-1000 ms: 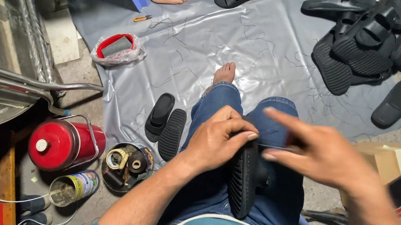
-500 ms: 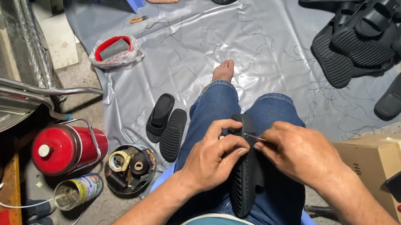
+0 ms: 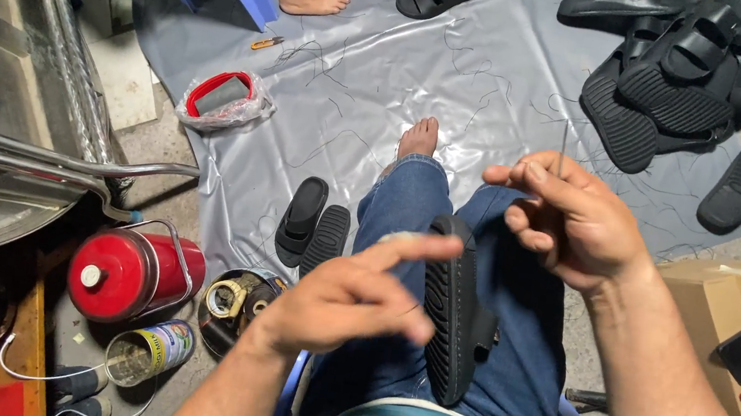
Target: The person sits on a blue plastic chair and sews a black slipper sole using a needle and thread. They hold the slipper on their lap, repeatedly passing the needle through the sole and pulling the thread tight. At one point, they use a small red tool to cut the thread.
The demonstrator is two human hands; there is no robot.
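Black rubber sandal [image 3: 456,311] rests sole-up on the lap, now released: right hand [image 3: 574,217] has lifted away, pinching a needle [image 3: 563,146] upright, while left hand [image 3: 351,299] hovers open beside it.

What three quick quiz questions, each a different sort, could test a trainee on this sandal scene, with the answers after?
1. True or false: the black sandal lies on the person's lap, sole outward.
2. Multiple choice: the right hand pinches A) a thin needle, B) a red clipper, C) a phone.
3. Fill in: beside the person's left leg, on the grey sheet, lies a pair of black ____.

Key
1. True. It rests on the jeans between the hands.
2. A. The needle sticks up from the fingertips; the left hand hovers open beside the sandal, holding nothing that shows.
3. Sandals.
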